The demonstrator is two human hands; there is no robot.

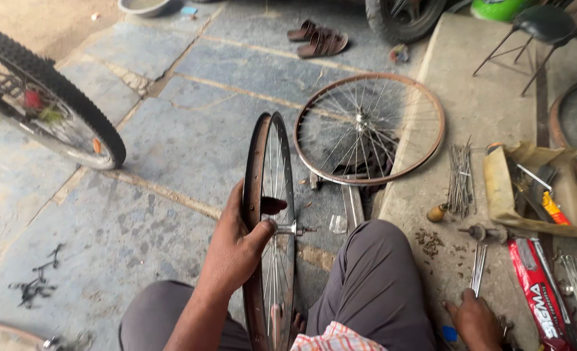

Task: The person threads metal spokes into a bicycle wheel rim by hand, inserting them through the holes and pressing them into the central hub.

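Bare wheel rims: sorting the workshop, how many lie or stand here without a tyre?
2 for sure: one upright in the left hand, one flat on the pavement. A curved edge at far right may be a third.

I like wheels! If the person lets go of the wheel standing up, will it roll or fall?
Probably fall: the wheel stands upright on its thin rim, steadied only by the left hand. It might roll slightly first, being round. It looks stiff, with metal spokes.
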